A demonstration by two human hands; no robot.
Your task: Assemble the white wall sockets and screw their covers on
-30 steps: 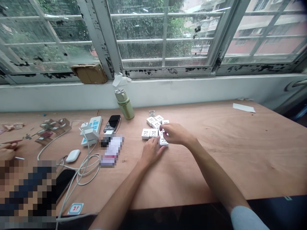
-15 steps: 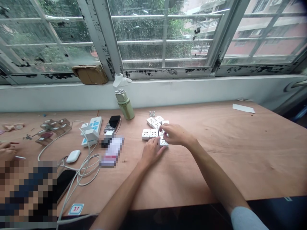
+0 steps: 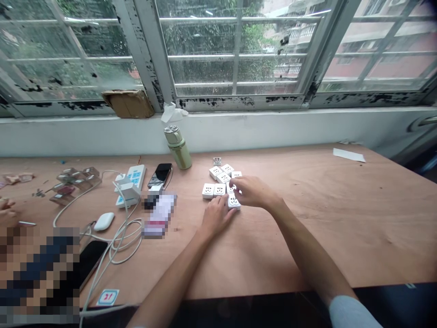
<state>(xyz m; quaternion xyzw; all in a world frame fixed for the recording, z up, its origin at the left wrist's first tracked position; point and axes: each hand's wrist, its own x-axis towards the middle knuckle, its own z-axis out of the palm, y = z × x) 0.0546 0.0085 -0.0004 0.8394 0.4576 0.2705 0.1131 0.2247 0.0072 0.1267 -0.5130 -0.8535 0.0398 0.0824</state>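
Observation:
Several small white socket blocks lie grouped on the wooden table. My right hand rests over the group's right side, fingers curled on one white socket block. My left hand lies just below the group, its fingers closed against the nearest block and the row of two. What its fingers pinch is hidden.
A green bottle stands behind the blocks. To the left lie a phone, a white power strip with cables, a white earbud case and another phone. Another person's hand is at the far left. A paper slip lies far right.
Both my hands stay almost still on the socket blocks. The other person's hand at the left edge has drawn back a little.

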